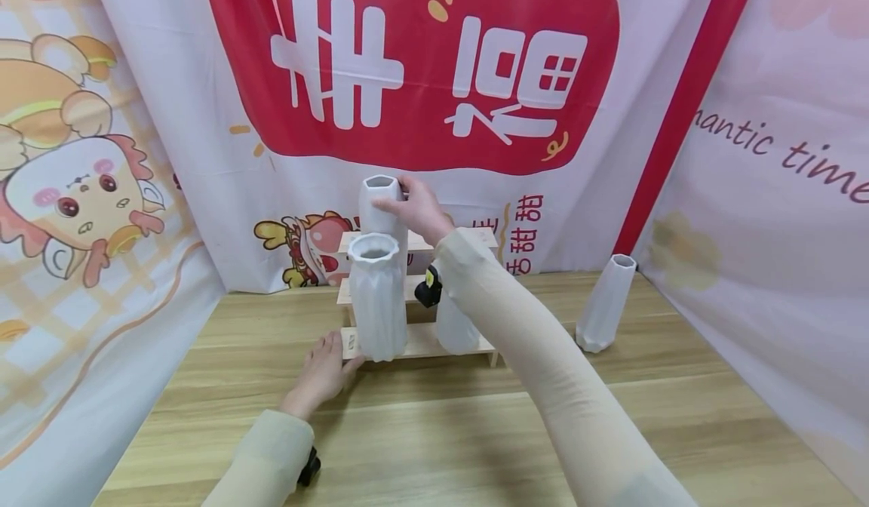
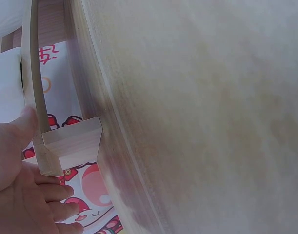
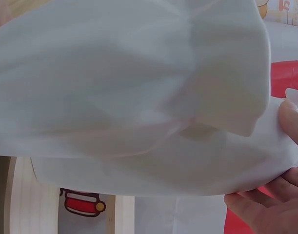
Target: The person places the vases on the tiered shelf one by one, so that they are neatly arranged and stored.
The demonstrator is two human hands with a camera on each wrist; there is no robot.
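My right hand (image 1: 422, 209) grips a tall white vase (image 1: 382, 207) with an angular mouth near its rim, thumb on one side and fingers on the other. Its base is hidden behind a white fluted vase (image 1: 379, 307) at the left of the lowest tier of a wooden stand (image 1: 422, 347). In the right wrist view the held vase (image 3: 139, 178) lies partly behind another pale vase. Low at the stand's left end, my left hand (image 1: 324, 367) touches the board; the left wrist view shows the thumb against its edge and fairly straight fingers (image 2: 61, 210) beyond the end.
Another white vase (image 1: 456, 332) stands at the right of the lowest tier, partly covered by my right arm. A tapered white vase (image 1: 606, 305) is on the wooden table (image 1: 645, 416) at the right. Printed cloth (image 1: 421, 149) hangs behind and along both sides.
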